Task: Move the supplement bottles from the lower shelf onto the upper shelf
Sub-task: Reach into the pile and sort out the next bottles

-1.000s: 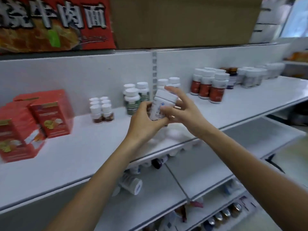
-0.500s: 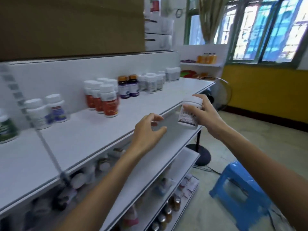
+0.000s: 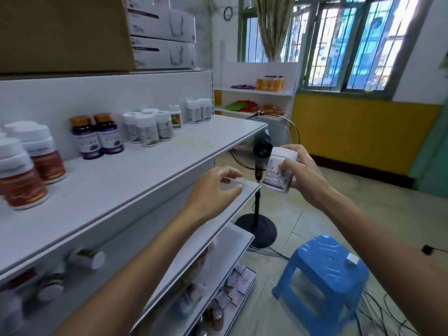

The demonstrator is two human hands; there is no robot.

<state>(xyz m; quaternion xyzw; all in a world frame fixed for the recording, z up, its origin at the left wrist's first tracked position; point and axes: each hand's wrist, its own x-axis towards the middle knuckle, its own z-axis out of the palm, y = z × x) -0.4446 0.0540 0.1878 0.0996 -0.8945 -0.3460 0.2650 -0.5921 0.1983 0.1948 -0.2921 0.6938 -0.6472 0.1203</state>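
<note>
You stand in a small shop. White retail shelving [image 3: 155, 166] on the left carries supplement bottles [image 3: 150, 129] lined up in faced rows. Stock cartons [image 3: 160, 27] are stacked on top, and a far display rack [image 3: 254, 92] holds orange bottles [image 3: 270, 84] beside the windows [image 3: 363, 44].

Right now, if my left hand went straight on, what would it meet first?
Probably the white plastic supplement bottle your right hand holds; the black fan pole looks farther back, though depth is unclear.
</note>
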